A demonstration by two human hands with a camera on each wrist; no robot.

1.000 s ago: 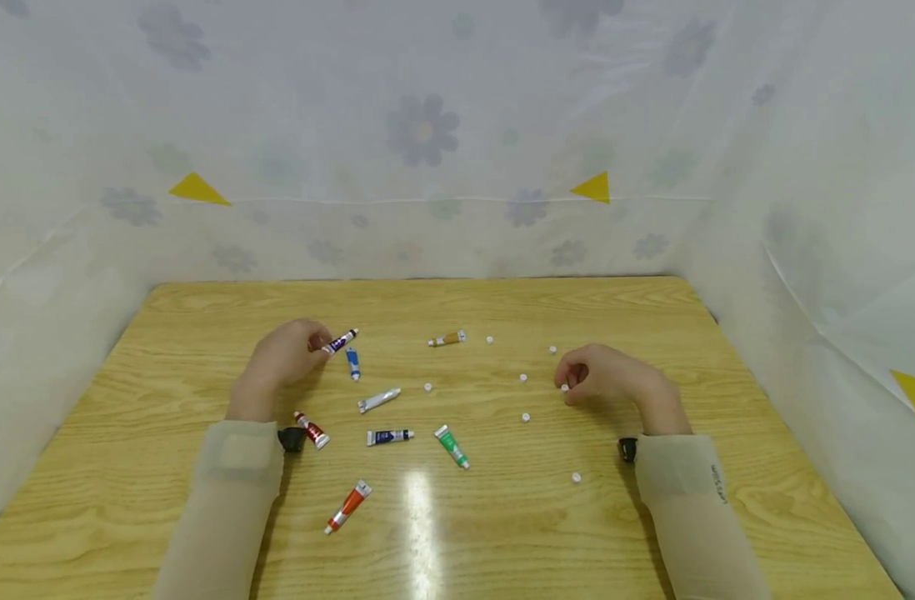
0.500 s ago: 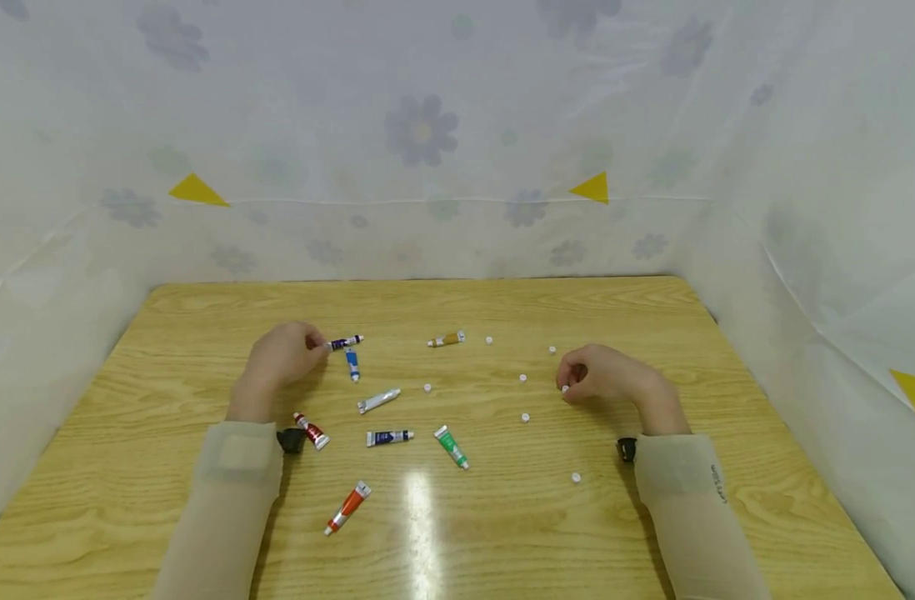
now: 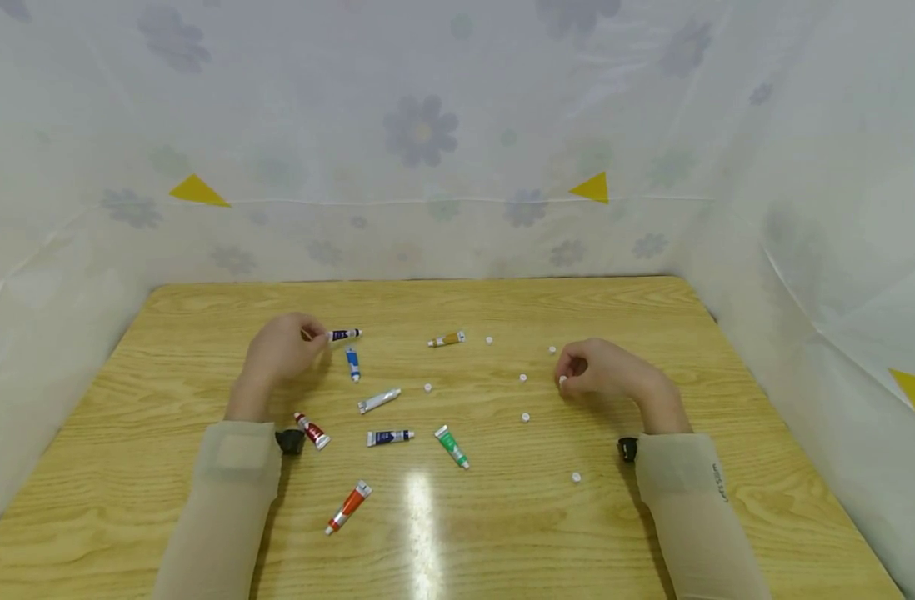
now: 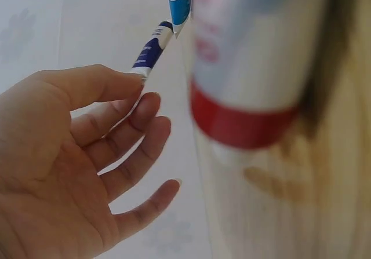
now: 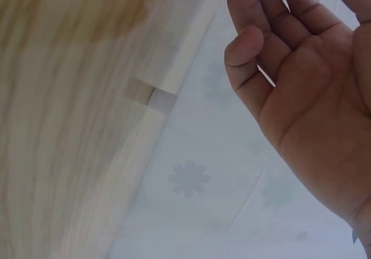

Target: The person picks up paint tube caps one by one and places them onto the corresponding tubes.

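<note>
1. Grip of the left hand [image 3: 281, 350]: thumb and forefinger pinch the flat tail end of the dark blue paint tube [image 3: 344, 334]; the remaining fingers [image 4: 139, 157] are loosely spread, as the left wrist view shows.
2. Dark blue paint tube: projects to the right of the grip, roughly level, with its white end pointing away from the hand. It is held just above the counter [image 3: 502, 517], directly beyond the light blue tube [image 3: 352, 364].
3. Grip of the right hand [image 3: 603, 372]: fingertips curl narrowly about a small white cap [image 3: 562, 380], held at the hand's left side, close to the counter surface.
4. Loose white caps: one [image 3: 526, 417] lies near the right hand on its near left; another [image 3: 576, 477] lies nearer the person.
5. Other tubes on the counter: red tube [image 3: 311, 431] just beside the left wrist; silver tube [image 3: 378, 400], navy tube [image 3: 390, 437], green tube [image 3: 452, 446] and orange tube [image 3: 348, 507] between the arms; brown tube [image 3: 447, 339] farther back.
</note>
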